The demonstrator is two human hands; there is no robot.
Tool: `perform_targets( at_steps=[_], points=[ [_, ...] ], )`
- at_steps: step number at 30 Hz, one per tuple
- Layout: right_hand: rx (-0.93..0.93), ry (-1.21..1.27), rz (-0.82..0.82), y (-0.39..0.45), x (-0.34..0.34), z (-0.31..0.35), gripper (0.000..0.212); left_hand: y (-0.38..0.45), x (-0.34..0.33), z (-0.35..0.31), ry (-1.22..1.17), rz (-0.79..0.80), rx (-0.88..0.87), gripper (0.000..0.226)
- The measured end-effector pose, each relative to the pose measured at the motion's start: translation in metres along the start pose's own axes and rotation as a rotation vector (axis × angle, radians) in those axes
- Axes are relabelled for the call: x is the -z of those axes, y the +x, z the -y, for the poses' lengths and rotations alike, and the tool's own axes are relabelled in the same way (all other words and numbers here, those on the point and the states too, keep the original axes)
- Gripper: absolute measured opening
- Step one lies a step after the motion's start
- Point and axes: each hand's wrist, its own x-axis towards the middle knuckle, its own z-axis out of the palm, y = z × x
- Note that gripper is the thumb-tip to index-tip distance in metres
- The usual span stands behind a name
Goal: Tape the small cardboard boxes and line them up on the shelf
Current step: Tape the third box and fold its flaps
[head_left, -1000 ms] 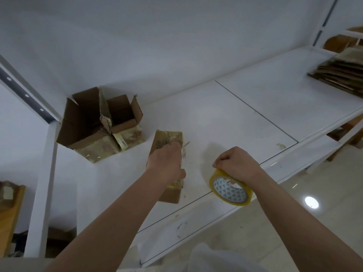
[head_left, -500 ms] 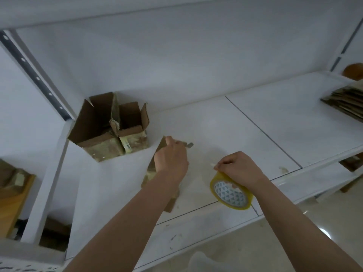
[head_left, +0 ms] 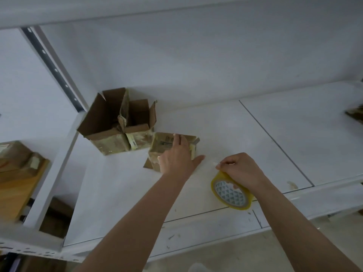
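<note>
A small cardboard box [head_left: 172, 152] sits on the white shelf [head_left: 245, 134], just to the right of two open cardboard boxes [head_left: 119, 122] that stand side by side near the shelf's back left corner with their flaps up. The placement reads as lining up: the small box is set close beside the open pair, apparently forming a row along the shelf, though whether it touches them cannot be told from this angle. The left hand [head_left: 177, 156] lies over the top and near side of the small box, fingers extended and fairly straight, thumb spread out to the right onto the shelf surface; this grip is flat and spread rather than curled, which suits steadying or sliding the box into place more than lifting it. The right hand [head_left: 241, 171] holds a roll of yellowish packing tape [head_left: 231, 193] near the shelf's front edge, well clear of the box; its fingers are curled over the top of the roll, and the fingertips seem to pinch a short loose end of tape, probably so the end stays ready for the next box. Yellowed tape is visible on the small box's sides, so it looks already taped. Flattened cardboard [head_left: 355, 114] lies at the shelf's far right.
</note>
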Motion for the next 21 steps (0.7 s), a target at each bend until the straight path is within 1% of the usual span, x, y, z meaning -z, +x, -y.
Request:
perform_targets(
  at_steps=[2,4,5,7,10,12,15,17,18,19,21],
  points=[
    [0.004,0.01,-0.009,0.002,0.003,-0.003,0.017,0.002,-0.006,-0.001,0.02,-0.016,-0.005,0.078],
    [0.004,0.037,-0.03,0.003,0.008,-0.005,0.017,-0.001,-0.008,0.001,0.022,-0.041,-0.048,0.069],
    [0.002,0.051,-0.044,0.004,0.01,-0.006,0.017,-0.006,-0.009,0.002,0.017,-0.04,-0.086,0.068],
    [0.006,0.069,-0.071,0.006,0.015,-0.006,0.016,-0.016,-0.009,0.007,-0.032,-0.017,-0.215,0.069],
    [0.004,0.083,-0.083,0.007,0.025,-0.005,0.014,-0.027,-0.001,0.026,-0.195,0.03,-0.46,0.065],
    [0.004,0.086,-0.074,0.005,0.031,-0.004,0.014,-0.025,0.007,0.044,-0.307,0.083,-0.544,0.062],
    [0.026,0.121,-0.051,0.001,0.038,0.003,0.012,-0.016,0.015,0.063,-0.334,0.112,-0.556,0.062],
    [0.044,0.158,-0.032,-0.003,0.041,0.01,0.012,-0.011,0.018,0.066,-0.319,0.123,-0.554,0.061],
    [0.052,0.172,-0.02,-0.006,0.041,0.013,0.012,-0.01,0.019,0.066,-0.352,0.111,-0.535,0.059],
    [0.06,0.186,-0.008,-0.008,0.041,0.016,0.011,-0.01,0.02,0.063,-0.421,0.083,-0.498,0.054],
    [0.072,0.206,0.002,-0.013,0.041,0.022,0.01,-0.011,0.025,0.054,-0.618,-0.013,-0.39,0.033]
  ],
)
